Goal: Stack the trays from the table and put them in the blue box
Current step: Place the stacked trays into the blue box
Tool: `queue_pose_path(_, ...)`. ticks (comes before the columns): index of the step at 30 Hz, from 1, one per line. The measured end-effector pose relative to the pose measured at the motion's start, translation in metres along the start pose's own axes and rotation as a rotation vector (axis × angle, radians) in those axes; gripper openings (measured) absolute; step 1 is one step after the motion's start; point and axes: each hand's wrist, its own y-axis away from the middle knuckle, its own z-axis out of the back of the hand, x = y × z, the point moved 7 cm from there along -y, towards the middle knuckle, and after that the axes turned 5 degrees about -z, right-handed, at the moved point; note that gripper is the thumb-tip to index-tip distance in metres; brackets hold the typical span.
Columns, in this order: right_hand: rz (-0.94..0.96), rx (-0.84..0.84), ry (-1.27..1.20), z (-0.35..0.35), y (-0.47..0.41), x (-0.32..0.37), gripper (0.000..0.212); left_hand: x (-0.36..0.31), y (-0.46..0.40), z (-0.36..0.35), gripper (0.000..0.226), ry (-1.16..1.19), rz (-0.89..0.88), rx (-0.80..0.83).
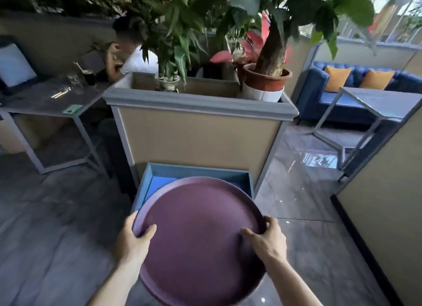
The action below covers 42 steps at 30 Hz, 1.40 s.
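Blue box (194, 169) interior largely behind two-handed round tray (198, 232).

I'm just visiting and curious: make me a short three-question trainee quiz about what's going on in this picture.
1. True or false: only one hand holds the round purple tray.
2. Where does the blue box stand?
A. on the grey table
B. on the floor against the planter
C. on the blue sofa
3. Fill in: the left hand and right hand grip the tray by its ____.

Key
1. False: both hands hold it.
2. B: it sits on the floor at the foot of the tan planter, partly hidden behind the tray.
3. Rim: thumbs on top, the fingers curled under the edge.
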Motion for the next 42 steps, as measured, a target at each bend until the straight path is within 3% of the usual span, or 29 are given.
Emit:
queue_pose_path(9,-0.047,-0.075,0.127,-0.075,-0.078,0.026,0.082,0.023,-0.100,-0.049,0.077,-0.110,0.014,0.055)
queue_pose_path(20,-0.182,-0.060,0.248,-0.135,-0.131,0.003,0.090,0.072,-0.159,-0.090,0.079,-0.322,0.076,0.150)
queue_pose_path(31,-0.149,-0.098,0.369,-0.155,-0.184,-0.003,0.055,0.100,-0.185,-0.125,0.083,-0.490,0.143,0.129)
queue_pose_path(42,-0.127,-0.142,0.392,-0.164,-0.218,-0.001,0.058,0.109,-0.199,-0.155,0.076,-0.620,0.112,0.085)
